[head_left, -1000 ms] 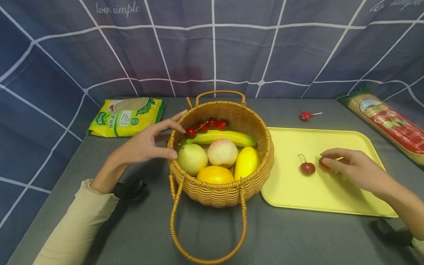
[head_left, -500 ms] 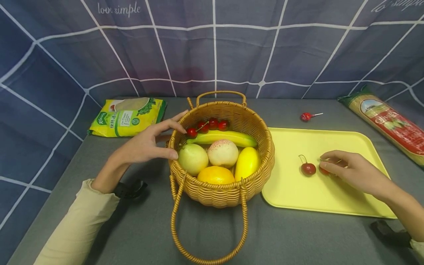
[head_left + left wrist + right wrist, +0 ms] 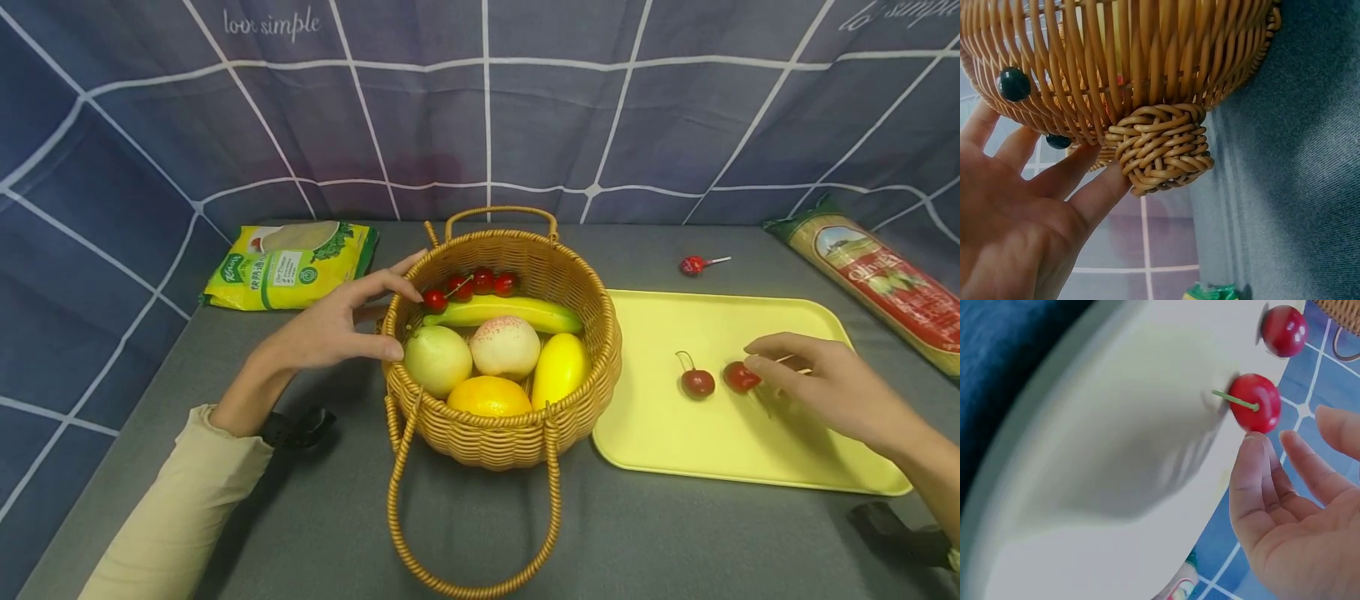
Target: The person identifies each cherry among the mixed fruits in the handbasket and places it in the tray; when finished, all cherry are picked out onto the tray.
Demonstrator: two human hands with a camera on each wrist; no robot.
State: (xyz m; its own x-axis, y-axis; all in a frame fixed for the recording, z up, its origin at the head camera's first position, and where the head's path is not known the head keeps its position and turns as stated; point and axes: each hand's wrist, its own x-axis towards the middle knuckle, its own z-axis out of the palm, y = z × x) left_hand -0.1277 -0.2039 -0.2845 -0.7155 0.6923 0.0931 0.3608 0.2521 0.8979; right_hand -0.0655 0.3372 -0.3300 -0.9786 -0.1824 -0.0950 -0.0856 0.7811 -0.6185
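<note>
A round wicker basket [image 3: 495, 446] holds a green pear [image 3: 437, 360], a peach [image 3: 504, 347], a banana [image 3: 510, 312], an orange fruit [image 3: 489, 397], a yellow oval fruit [image 3: 560, 367] and several red cherries [image 3: 461, 287]. My left hand [image 3: 330, 325] holds the basket's left rim, index finger and thumb over it; in the left wrist view other fingers lie against the wicker side. On the yellow tray [image 3: 652, 442] lie two cherries, one with its stem up [image 3: 697, 382]. Beside the other cherry [image 3: 1255, 403] is my right hand [image 3: 825, 392], fingers loosely bent, thumb apart, gripping nothing.
A red lollipop [image 3: 693, 265] lies behind the tray. At the right lies a long spaghetti packet [image 3: 885, 275]. A yellow-green food bag [image 3: 288, 265] stands back left. The basket's front handle [image 3: 555, 517] hangs toward me, and a blue checked cloth [image 3: 420, 117] backs the table.
My right hand has drawn back slightly to the right, off the right-hand cherry, which now shows more fully. The left hand and basket stay put.
</note>
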